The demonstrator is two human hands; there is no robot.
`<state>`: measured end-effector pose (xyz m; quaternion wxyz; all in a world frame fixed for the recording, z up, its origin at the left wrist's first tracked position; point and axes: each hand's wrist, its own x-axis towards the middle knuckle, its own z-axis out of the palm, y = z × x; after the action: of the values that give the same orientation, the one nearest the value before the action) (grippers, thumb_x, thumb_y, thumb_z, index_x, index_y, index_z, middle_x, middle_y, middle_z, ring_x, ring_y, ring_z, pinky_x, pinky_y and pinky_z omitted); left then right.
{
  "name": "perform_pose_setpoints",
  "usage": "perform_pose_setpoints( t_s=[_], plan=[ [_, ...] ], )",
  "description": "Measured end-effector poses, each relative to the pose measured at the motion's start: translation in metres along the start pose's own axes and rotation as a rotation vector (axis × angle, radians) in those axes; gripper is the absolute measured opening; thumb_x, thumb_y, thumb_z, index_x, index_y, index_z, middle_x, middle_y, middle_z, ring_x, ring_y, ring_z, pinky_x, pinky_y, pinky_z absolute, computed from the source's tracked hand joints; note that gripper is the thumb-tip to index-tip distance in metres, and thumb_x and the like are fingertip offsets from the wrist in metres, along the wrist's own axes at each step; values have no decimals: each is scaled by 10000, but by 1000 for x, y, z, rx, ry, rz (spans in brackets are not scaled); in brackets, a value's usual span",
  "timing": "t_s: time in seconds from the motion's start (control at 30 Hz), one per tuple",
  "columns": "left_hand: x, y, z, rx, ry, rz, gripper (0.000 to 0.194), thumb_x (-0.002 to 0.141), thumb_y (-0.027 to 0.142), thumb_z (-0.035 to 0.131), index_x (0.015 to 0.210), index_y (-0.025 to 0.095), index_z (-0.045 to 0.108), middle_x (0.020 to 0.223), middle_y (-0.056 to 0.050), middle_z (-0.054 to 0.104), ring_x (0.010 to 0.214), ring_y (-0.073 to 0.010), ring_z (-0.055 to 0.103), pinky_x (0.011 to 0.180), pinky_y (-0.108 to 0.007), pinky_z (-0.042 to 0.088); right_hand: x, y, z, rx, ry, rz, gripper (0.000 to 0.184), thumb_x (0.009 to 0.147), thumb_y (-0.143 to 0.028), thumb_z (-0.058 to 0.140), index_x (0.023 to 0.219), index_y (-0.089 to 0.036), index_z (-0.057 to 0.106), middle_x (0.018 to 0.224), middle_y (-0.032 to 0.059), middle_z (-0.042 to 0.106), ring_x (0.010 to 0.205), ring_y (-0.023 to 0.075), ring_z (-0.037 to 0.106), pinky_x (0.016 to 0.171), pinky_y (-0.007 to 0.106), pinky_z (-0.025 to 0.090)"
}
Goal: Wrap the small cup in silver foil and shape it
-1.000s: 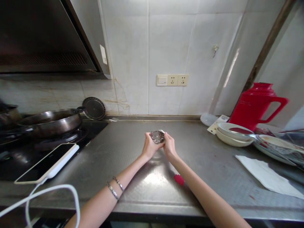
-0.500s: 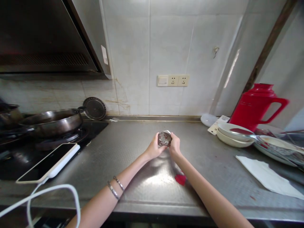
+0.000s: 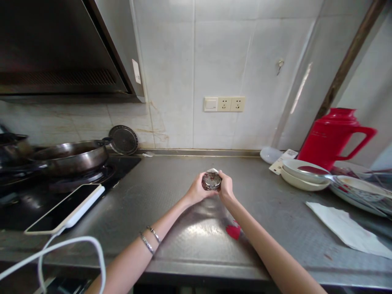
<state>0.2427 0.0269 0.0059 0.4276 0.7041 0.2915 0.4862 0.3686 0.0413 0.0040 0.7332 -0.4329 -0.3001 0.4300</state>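
Note:
Above the middle of the steel counter (image 3: 171, 171), both hands hold a small round glassy dish (image 3: 211, 181) with a shiny silvery rim and reddish-brown marks. My left hand (image 3: 197, 191) grips its left side, with the thumb along the lower edge. On the other side my right hand (image 3: 226, 185) has its fingers closed at the dish's right edge. The undersides of dish and fingers are hidden. Nearer to me, a red patch (image 3: 233, 232), whose kind I cannot make out, is partly covered by my right forearm.
At left, a steel pan (image 3: 72, 157) sits on the black cooktop, near a phone (image 3: 64, 210) with a white cable (image 3: 70, 241). On the right are a red thermos jug (image 3: 330, 136), stacked white bowls (image 3: 303, 181), a patterned plate (image 3: 358, 196) and a white paper napkin (image 3: 349, 226).
The dish has turned slightly in both hands, showing its round face more fully. The hands have barely moved, and the whole view has shifted a little.

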Motion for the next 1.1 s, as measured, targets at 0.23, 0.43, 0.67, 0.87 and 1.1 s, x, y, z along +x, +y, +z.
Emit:
perform_pose_setpoints(
  t_s=[0.23, 0.43, 0.67, 0.87, 1.1],
  plan=[
    [-6, 21, 5, 244, 213, -13, 810, 473, 344, 885, 1103, 170, 407, 1081, -132, 642, 996, -267, 633, 868, -430, 501, -4, -5, 3, -3, -66, -27, 367, 654, -516, 651, 628, -150, 640, 575, -1, 631, 556, 151, 527, 521, 260, 388],
    [-7, 26, 11, 371, 362, -8, 769, 502, 350, 855, 1076, 176, 375, 1042, -109, 611, 944, -253, 631, 815, -407, 508, -14, -9, 10, 11, -109, -46, 346, 643, -510, 648, 630, -165, 628, 604, -3, 636, 589, 154, 531, 554, 258, 407],
    [-4, 15, 9, 238, 313, -22, 920, 444, 308, 885, 1209, 167, 393, 1175, -143, 549, 1118, -309, 552, 977, -479, 423, -15, -3, 8, 14, -79, -25, 337, 638, -507, 631, 649, -171, 630, 604, 3, 642, 595, 164, 549, 552, 266, 427],
    [-3, 7, 4, 50, 66, -61, 1042, 529, 223, 854, 1402, 162, 289, 1246, -164, 581, 1194, -321, 533, 1040, -530, 386, -6, -6, 0, 8, -38, -4, 310, 662, -476, 628, 627, -168, 612, 558, -10, 617, 537, 150, 536, 500, 258, 402],
    [2, 12, -3, -114, -73, -120, 801, 510, 168, 856, 1230, 136, 506, 1165, -143, 642, 1070, -281, 622, 974, -444, 472, 0, -6, 0, 38, -30, 83, 266, 678, -420, 631, 597, -168, 602, 538, 6, 628, 495, 162, 558, 476, 276, 434]
  ],
)
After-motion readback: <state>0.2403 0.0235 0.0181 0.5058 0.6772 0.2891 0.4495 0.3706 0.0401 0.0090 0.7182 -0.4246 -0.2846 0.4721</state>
